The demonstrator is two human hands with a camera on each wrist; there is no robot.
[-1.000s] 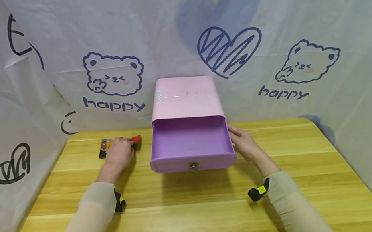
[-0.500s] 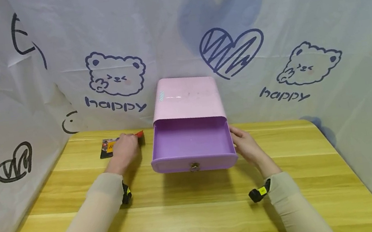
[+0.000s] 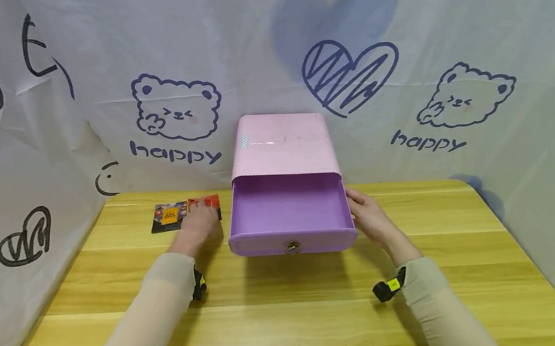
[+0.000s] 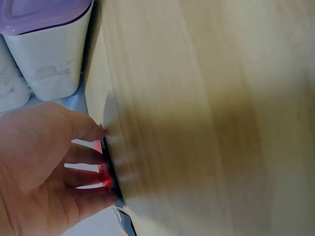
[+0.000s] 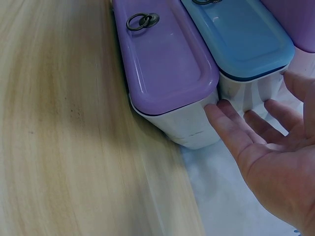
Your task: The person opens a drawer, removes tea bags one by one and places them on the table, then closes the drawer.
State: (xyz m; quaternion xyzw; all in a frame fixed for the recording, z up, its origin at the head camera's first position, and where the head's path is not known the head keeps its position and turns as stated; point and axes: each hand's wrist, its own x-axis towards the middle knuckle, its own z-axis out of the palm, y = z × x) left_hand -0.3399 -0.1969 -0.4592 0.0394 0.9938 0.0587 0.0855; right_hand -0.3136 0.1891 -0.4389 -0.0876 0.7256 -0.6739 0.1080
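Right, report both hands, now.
Left hand: open, resting on the red packet.
Right hand: open, at the side of the pink drawer unit.

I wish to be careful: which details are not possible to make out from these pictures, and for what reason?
Face of the red packet: head view, mostly covered by the left hand.
Print on the orange label: head view, too small to read.
Blue front: right wrist view, partly cut off by the top edge; head view, hidden by the open drawer.
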